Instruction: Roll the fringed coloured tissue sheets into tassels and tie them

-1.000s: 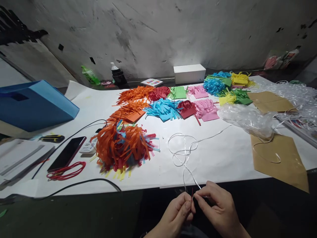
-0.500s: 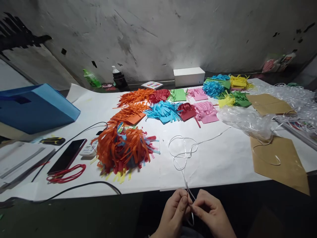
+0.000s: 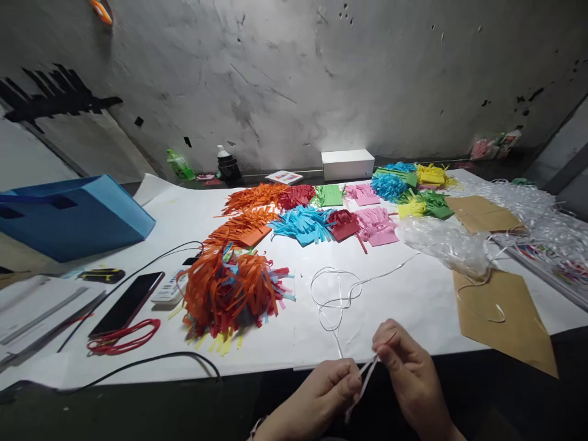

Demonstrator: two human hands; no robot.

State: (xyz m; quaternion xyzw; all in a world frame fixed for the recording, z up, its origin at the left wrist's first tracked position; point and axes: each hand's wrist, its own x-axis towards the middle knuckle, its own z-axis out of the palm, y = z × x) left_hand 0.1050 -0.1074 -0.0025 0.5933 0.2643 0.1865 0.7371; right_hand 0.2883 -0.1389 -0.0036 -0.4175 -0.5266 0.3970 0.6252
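Observation:
My left hand (image 3: 337,383) is closed on a thin white ribbon (image 3: 365,381) at the table's front edge. Higher and to the right, my right hand (image 3: 404,361) pinches the ribbon's other part between thumb and forefinger. A thin reddish needle-like piece (image 3: 390,339) pokes out at its fingertips; its exact kind is too small to tell. The ribbon runs taut and doubled between my hands, with a short tail hanging below the left one. Beyond them, loose loops of the same ribbon lie on the white-covered table (image 3: 271,355) and lead toward a clear plastic bag (image 3: 443,242).
Bundles of fringed paper, including an orange heap (image 3: 229,294) and a blue bundle (image 3: 303,223), lie across the table. To the left are a phone (image 3: 126,303), red cord (image 3: 124,340) and blue box (image 3: 78,217). Brown envelopes (image 3: 505,312) lie right; a white box (image 3: 348,165) stands behind.
My right hand has moved up and right, away from my left, drawing the ribbon out between them. The thin piece formerly at my left fingertips now appears at my right. The view has tilted up.

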